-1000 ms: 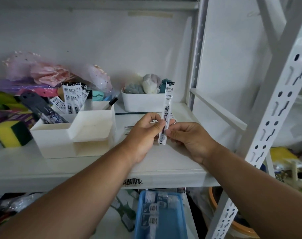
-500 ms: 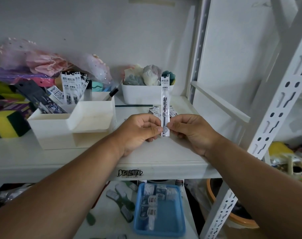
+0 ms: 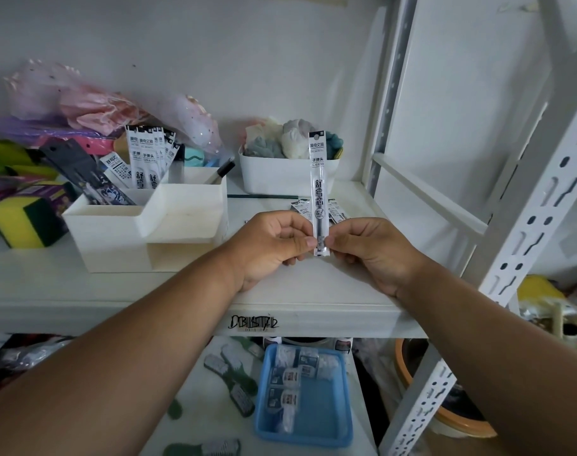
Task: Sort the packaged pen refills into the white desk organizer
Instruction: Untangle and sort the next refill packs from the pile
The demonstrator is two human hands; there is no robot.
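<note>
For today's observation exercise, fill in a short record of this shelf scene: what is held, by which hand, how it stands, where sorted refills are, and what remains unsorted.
held item: one packaged pen refill
held by: left hand and right hand, both pinching its lower end
orientation: upright, above the shelf
sorted refills: standing packs in a rear compartment of the white desk organizer
unsorted: loose refill packs lying on the shelf behind the hands
behind: white bin with cloth items
</note>
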